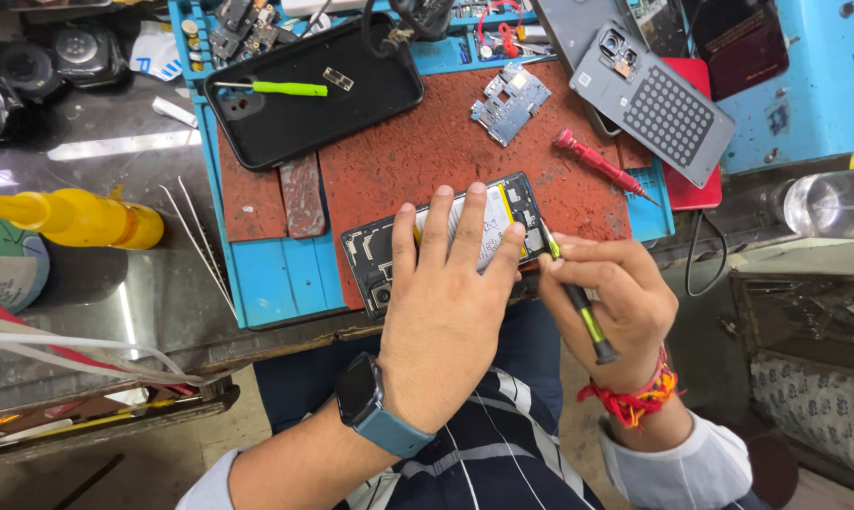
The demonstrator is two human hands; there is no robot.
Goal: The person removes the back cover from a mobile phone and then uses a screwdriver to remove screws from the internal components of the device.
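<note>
An opened phone (446,241), its back removed and battery exposed, is pinned flat on the worn red mat (399,161) by the left hand (446,302), fingers spread over the battery so that the body cannot slide under tool pressure. A slim green-and-black screwdriver (578,302) is pinched pen-fashion in the right hand (616,302), its tip set at the phone's right edge, just beside the left fingertips. Beyond the grip, away from the body, a bare circuit board (510,102) and a red screwdriver (602,167) are laid within reach. Further off to the left, a black tray (370,94) holds a green-handled tool (276,89).
</note>
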